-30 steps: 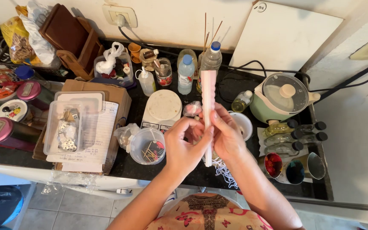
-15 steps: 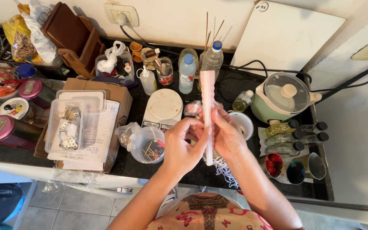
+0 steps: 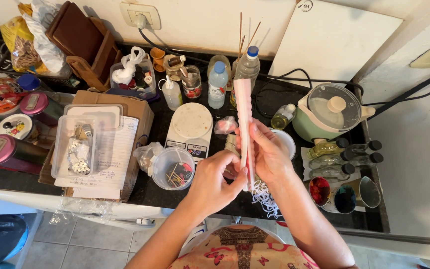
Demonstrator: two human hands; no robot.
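Head view: left hand (image 3: 214, 183) pinches the low end of a long pink-and-white tube (image 3: 245, 130), while right hand (image 3: 269, 155) wraps its middle, steadying it upright. Beyond the grip sit a white scale (image 3: 191, 124) and bottles (image 3: 218, 84).

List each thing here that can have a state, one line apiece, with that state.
Long white tube: upright, held in both hands.
Left hand: pinching the tube's lower part.
Right hand: gripping the tube from behind.
Green cooker: glass lid on.
Round plastic tub: open, small bits inside.
Two water bottles: capped, standing.
Kitchen scale: nothing on its plate.
Clear box: lid on.
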